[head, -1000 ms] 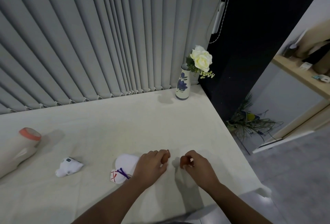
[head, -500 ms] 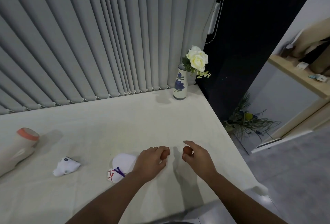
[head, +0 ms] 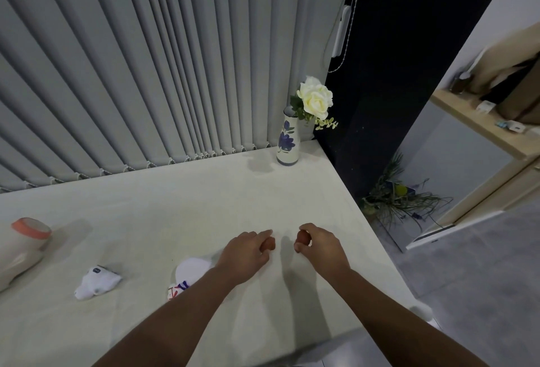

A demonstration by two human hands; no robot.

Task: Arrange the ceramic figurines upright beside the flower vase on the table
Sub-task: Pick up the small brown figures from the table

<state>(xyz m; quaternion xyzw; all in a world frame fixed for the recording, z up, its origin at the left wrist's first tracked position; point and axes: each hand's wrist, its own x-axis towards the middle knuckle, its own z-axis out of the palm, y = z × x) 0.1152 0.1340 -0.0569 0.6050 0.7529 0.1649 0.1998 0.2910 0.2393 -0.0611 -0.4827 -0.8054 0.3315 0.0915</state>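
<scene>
A white vase point(head: 287, 144) with a blue flower pattern holds a cream rose point(head: 314, 97) at the table's far right corner. Two white ceramic figurines lie on their sides near the front: a small one point(head: 96, 282) to the left, and a rounder one point(head: 191, 271) with red and purple marks, partly hidden by my left forearm. My left hand point(head: 245, 252) and my right hand point(head: 317, 246) hover side by side over the table, fingers curled in, with nothing in them. The left hand is just right of the rounder figurine.
A large beige vessel point(head: 22, 246) with an orange rim lies at the left edge. Grey vertical blinds point(head: 146, 74) hang behind the pale table point(head: 190, 205). The table's right edge drops to the floor, where a plant point(head: 397, 200) stands. A wooden shelf point(head: 482, 124) is far right.
Both hands have slid a little forward across the table, away from me, still curled and close together. The figurines and the vase have not moved.
</scene>
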